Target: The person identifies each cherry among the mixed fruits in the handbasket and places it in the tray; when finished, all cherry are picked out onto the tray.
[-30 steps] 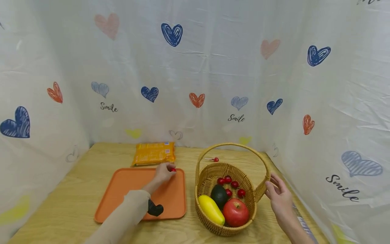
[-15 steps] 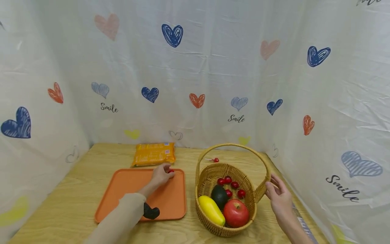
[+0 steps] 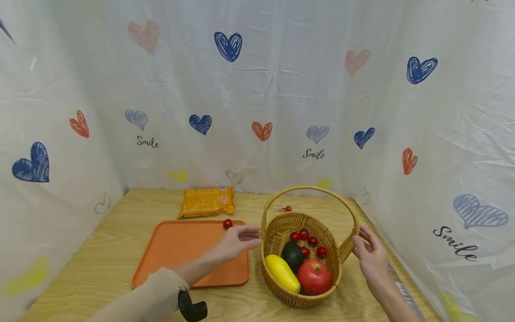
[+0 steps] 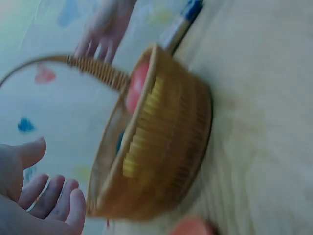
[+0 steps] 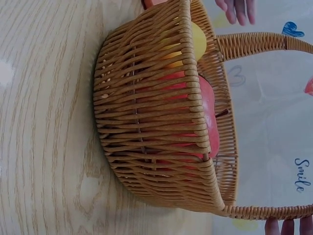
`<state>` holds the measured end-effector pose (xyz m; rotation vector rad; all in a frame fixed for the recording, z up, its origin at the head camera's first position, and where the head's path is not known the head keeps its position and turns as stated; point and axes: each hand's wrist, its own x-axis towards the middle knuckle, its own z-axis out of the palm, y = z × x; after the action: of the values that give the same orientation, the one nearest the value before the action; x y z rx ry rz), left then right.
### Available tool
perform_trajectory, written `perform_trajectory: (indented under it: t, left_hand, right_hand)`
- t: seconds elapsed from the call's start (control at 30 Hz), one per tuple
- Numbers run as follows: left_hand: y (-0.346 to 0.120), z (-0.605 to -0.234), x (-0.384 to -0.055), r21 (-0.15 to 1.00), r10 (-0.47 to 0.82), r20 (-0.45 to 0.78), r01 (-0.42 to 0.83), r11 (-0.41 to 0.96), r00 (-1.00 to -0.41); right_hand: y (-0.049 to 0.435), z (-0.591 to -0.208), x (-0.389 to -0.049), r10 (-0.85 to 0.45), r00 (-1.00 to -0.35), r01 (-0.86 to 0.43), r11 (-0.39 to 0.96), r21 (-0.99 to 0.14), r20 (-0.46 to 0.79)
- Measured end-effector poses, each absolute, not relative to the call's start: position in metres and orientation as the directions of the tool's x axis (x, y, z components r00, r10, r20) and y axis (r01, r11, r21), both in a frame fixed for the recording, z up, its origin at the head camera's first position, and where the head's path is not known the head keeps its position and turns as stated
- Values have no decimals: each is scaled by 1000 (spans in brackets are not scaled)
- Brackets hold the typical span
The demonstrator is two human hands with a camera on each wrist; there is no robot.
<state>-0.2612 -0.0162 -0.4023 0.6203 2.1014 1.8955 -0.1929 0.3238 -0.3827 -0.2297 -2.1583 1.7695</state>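
A wicker basket (image 3: 299,297) with a tall arched handle (image 3: 307,188) stands right of centre on the table. Inside lie a yellow papaya-like fruit (image 3: 282,273), a dark green avocado (image 3: 293,256), a red apple-like fruit (image 3: 315,276) and several cherries (image 3: 312,240). My left hand (image 3: 237,243) is held out beside the basket's left rim, fingers extended, nothing in it. At the right, my right hand (image 3: 372,259) holds the handle's lower side between thumb and fingers; its fingertips also show in the right wrist view. One cherry (image 3: 227,223) sits at the orange tray's far right corner.
The orange tray (image 3: 177,250) lies left of the basket. Behind it is an orange packet (image 3: 207,201). A small red object with a thin pale stick (image 3: 287,208) lies behind the basket. Printed curtains (image 3: 273,89) enclose the table (image 3: 100,241) at the back and sides.
My left hand has let go of a cherry at the tray's far right corner and moved right to the basket's left side. My right hand has stayed at the handle.
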Motion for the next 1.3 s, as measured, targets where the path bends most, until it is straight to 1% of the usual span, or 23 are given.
perform_trajectory:
  t: [0.1,0.17,0.3,0.4,0.53,0.8,1.1,1.23,1.3]
  left_hand:
    - [6,-397,-244,990,540,86,134,50,-837]
    - [20,-395,-237,991,568,73,125,54,-820]
    - [44,-394,-238,983,572,81,159,87,-816]
    - [60,-393,-250,977,546,103,188,103,-831]
    - [83,-392,-270,976,494,96,179,125,-864]
    - [115,-396,-308,962,349,110,187,197,-931]
    - [124,-409,-332,972,224,44,94,216,-974]
    - [126,-419,-337,969,128,3,34,245,-992]
    - [129,-424,-338,961,101,-1,27,274,-995]
  right_hand:
    - [325,-383,-194,339,-929,-80,206,-975,148]
    - [325,-384,-194,341,-929,-73,208,-975,142]
    - [326,-384,-194,345,-928,-63,217,-974,137]
    - [326,-384,-195,349,-927,-62,217,-974,137]
    - [325,-384,-195,353,-926,-65,204,-977,136]
    - [324,-384,-195,347,-929,-62,199,-978,129]
    - [324,-383,-196,342,-929,-73,196,-978,138]
    - [324,-383,-195,346,-930,-51,205,-977,121]
    - [323,-383,-195,348,-931,-36,208,-977,109]
